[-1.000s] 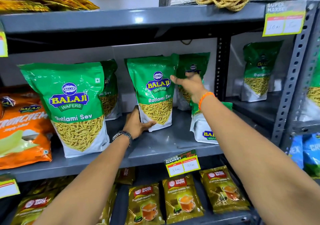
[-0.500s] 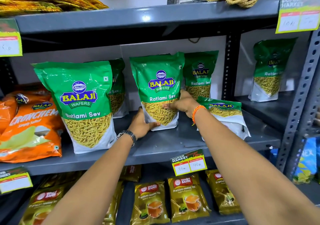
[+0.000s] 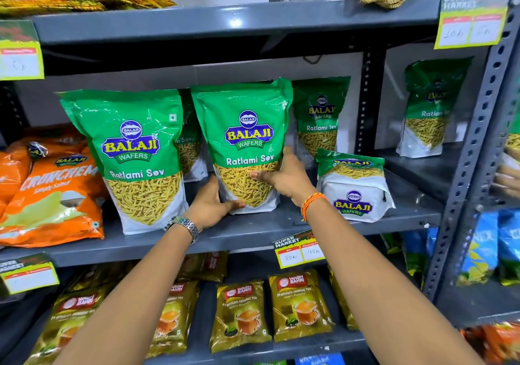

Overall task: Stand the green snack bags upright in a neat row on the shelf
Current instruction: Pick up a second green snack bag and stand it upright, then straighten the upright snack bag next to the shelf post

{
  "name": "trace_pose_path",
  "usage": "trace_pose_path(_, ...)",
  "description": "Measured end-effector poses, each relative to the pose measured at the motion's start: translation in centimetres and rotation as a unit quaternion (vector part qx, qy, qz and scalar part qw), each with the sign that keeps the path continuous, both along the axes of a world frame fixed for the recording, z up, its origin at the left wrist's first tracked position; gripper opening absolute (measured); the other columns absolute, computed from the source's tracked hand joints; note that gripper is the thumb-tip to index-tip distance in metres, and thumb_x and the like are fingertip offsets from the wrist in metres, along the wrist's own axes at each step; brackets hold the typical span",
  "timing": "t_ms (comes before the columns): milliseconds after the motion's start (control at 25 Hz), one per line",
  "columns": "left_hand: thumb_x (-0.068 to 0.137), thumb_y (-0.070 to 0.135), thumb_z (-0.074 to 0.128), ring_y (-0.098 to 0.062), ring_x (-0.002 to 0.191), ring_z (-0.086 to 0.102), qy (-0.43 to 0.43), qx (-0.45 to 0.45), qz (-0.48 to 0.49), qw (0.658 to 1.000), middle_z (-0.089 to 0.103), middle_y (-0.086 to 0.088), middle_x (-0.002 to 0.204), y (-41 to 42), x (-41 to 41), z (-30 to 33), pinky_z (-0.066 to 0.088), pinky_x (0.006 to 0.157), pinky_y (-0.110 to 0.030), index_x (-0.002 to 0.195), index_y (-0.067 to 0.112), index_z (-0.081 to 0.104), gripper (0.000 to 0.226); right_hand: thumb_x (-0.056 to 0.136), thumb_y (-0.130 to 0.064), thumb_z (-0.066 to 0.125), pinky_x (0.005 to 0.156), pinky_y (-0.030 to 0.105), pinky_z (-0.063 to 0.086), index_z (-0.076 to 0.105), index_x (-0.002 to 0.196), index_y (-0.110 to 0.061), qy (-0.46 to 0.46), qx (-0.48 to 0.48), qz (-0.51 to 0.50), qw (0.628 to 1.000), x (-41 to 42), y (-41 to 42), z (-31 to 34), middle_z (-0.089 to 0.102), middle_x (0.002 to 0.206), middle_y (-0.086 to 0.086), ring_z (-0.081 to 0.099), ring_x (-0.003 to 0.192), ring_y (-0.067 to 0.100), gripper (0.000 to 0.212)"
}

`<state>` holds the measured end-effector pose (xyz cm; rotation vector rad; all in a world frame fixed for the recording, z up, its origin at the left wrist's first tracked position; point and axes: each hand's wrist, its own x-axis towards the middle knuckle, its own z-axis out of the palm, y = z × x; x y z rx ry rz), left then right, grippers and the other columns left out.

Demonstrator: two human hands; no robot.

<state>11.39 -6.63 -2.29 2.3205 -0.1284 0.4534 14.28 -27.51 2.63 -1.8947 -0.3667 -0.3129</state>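
Several green Balaji Ratlami Sev bags stand on the grey middle shelf [image 3: 253, 231]. The middle green bag [image 3: 242, 128] is upright, gripped low on both sides: my left hand [image 3: 209, 204] holds its bottom left corner, my right hand [image 3: 281, 179] its lower right edge. A larger-looking left green bag [image 3: 132, 150] stands upright at the shelf front. Two more green bags stand behind, one [image 3: 190, 145] mostly hidden between the front ones, the other [image 3: 320, 117] at the back right. To the right, a slumped green bag [image 3: 353, 187] leans back with its top folded over.
Orange snack bags [image 3: 53, 193] lie at the left end of the shelf. A perforated upright [image 3: 368, 97] divides off the right bay, where another green bag [image 3: 430, 111] stands. Gold tea packets [image 3: 242, 314] fill the shelf below. Price tags [image 3: 298, 252] hang from the shelf edge.
My right hand left the back bag and came down onto the middle bag's lower right edge. The bag on the right slumped over. My left hand stayed at the bottom left corner.
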Motion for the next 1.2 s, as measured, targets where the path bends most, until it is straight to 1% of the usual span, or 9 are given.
trace_pose_path(240, 0.065, 0.056, 0.088, -0.022, 0.126, 0.058, -0.001, -0.017, -0.01, 1.0, 0.062, -0.001, 0.137, 0.6, -0.7, -0.1, 0.047, 0.109, -0.048, 0.136, 0.021, 0.044, 0.091, 0.062, -0.031, 0.094, 0.105, 0.044, 0.051, 0.048, 0.127, -0.009, -0.001, -0.018, -0.005, 1.0, -1.0, 0.2, 0.3, 0.067, 0.132, 0.01, 0.062, 0.122, 0.028, 0.083)
trace_pose_path(360, 0.071, 0.042, 0.09, -0.026, 0.126, 0.059, -0.003, -0.04, 0.005, 0.999, 0.06, -0.006, 0.139, 0.2, -1.3, -0.3, 0.048, 0.108, -0.05, 0.138, 0.018, 0.035, 0.09, 0.059, -0.037, 0.094, 0.105, 0.046, 0.051, 0.048, 0.13, -0.011, 0.017, -0.045, -0.004, 0.999, -0.7, 0.2, 0.8, 0.067, 0.132, 0.007, 0.062, 0.122, 0.028, 0.088)
trace_pose_path(560, 0.068, 0.02, 0.093, -0.029, 0.14, 0.045, -0.192, -0.088, 0.11, 0.971, 0.043, -0.014, 0.15, -3.9, -5.0, -1.4, 0.038, 0.118, -0.046, 0.152, 0.007, 0.02, 0.111, 0.068, -0.037, 0.089, 0.112, 0.034, 0.041, 0.04, 0.142, -0.002, 0.062, -0.218, 0.076, 0.971, 0.2, -3.1, 3.8, 0.056, 0.14, 0.002, 0.053, 0.131, 0.022, 0.095)
trace_pose_path(680, 0.07, 0.004, 0.088, -0.025, 0.134, 0.049, -0.32, -0.11, 0.073, 0.938, 0.04, -0.013, 0.144, -8.0, -6.7, -1.0, 0.039, 0.118, -0.035, 0.145, 0.003, 0.031, 0.094, 0.074, -0.042, 0.084, 0.117, 0.045, 0.038, 0.028, 0.151, 0.001, 0.022, -0.29, 0.018, 0.956, 1.7, -7.3, 6.6, 0.044, 0.155, 0.018, 0.046, 0.141, 0.034, 0.104)
trace_pose_path(800, 0.077, 0.008, 0.081, -0.022, 0.112, 0.06, -0.358, -0.05, 0.002, 0.932, 0.052, -0.008, 0.126, -11.6, -5.9, 0.1, 0.053, 0.103, -0.034, 0.131, 0.004, 0.049, 0.063, 0.086, -0.029, 0.077, 0.109, 0.042, 0.044, 0.043, 0.142, 0.0, 0.02, -0.256, -0.039, 0.966, 2.8, -12.2, 7.7, 0.056, 0.135, 0.015, 0.056, 0.124, 0.032, 0.072)
trace_pose_path(920, 0.085, 0.04, 0.074, -0.018, 0.1, 0.062, -0.255, 0.006, -0.005, 0.967, 0.058, -0.008, 0.119, -15.7, -3.5, 0.6, 0.054, 0.093, -0.039, 0.125, 0.009, 0.058, 0.054, 0.089, -0.034, 0.072, 0.088, 0.031, 0.042, 0.056, 0.118, -0.009, 0.045, -0.253, -0.088, 0.962, 4.8, -16.4, 6.0, 0.055, 0.111, 0.012, 0.054, 0.103, 0.025, 0.042)
trace_pose_path(1040, 0.076, 0.083, 0.054, -0.024, 0.096, 0.067, -0.014, -0.048, 0.001, 0.999, 0.069, -0.003, 0.101, -18.7, -0.4, 2.0, 0.054, 0.096, -0.045, 0.111, 0.016, 0.065, 0.076, 0.092, -0.034, 0.068, 0.089, 0.032, 0.041, 0.055, 0.129, 0.0, 0.091, -0.239, -0.132, 0.958, 6.4, -18.6, 3.5, 0.058, 0.134, 0.022, 0.057, 0.121, 0.034, 0.053)
trace_pose_path(1120, 0.069, 0.089, 0.056, -0.02, 0.101, 0.07, 0.173, -0.224, -0.089, 0.955, 0.076, 0.001, 0.104, -20.5, 1.1, 3.5, 0.052, 0.103, -0.045, 0.105, 0.02, 0.072, 0.079, 0.092, -0.033, 0.067, 0.094, 0.033, 0.044, 0.05, 0.134, 0.006, 0.124, -0.202, -0.171, 0.956, 7.5, -20.1, 2.0, 0.056, 0.142, 0.023, 0.055, 0.128, 0.038, 0.059)
trace_pose_path(1200, 0.082, 0.07, 0.065, -0.022, 0.103, 0.072, 0.245, -0.27, -0.143, 0.92, 0.078, -0.003, 0.113, -21.8, 2.4, 4.3, 0.053, 0.102, -0.044, 0.111, 0.02, 0.074, 0.058, 0.089, -0.035, 0.071, 0.097, 0.034, 0.046, 0.049, 0.136, 0.006, 0.15, -0.154, -0.19, 0.958, 8.7, -21.3, 0.4, 0.056, 0.141, 0.02, 0.056, 0.129, 0.037, 0.066)
